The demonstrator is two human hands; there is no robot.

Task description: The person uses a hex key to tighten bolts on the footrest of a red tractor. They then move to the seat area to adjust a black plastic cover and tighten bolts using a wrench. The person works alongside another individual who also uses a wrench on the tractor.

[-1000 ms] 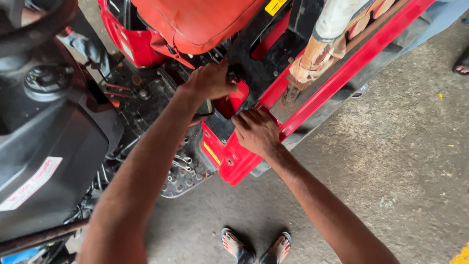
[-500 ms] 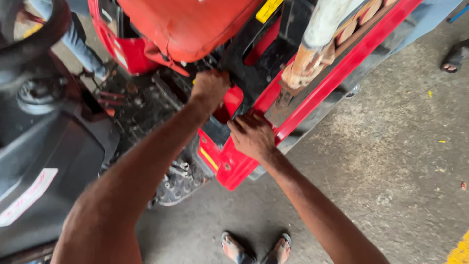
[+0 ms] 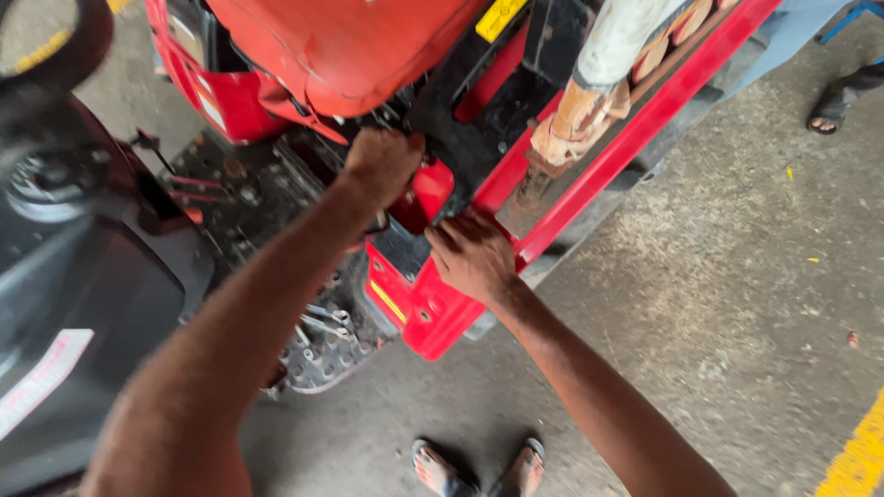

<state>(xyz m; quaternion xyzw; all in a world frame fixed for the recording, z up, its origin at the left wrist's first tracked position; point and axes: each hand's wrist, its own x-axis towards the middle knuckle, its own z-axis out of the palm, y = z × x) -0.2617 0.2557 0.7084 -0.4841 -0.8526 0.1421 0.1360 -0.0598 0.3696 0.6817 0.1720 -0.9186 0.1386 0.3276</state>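
I look down on a red tractor. My left hand (image 3: 382, 161) reaches under the red seat (image 3: 350, 46), its fingers closed in a fist around a dark part that the fist hides. My right hand (image 3: 471, 258) lies knuckles up on the red side panel (image 3: 433, 317), fingers curled over its upper edge next to a black plate (image 3: 403, 250). The two hands are about a hand's width apart.
Several wrenches (image 3: 322, 324) lie on the dark footplate below my left arm. Black bodywork (image 3: 83, 304) and a steering wheel (image 3: 64, 55) fill the left. Another person's hand (image 3: 566, 129) grips the red frame rail (image 3: 635, 129). My sandalled feet (image 3: 479, 465) stand on concrete; yellow line (image 3: 856, 456) right.
My view has shifted right and closer. My left hand has closed tighter over the part under the seat; my right hand has stayed on the panel edge.
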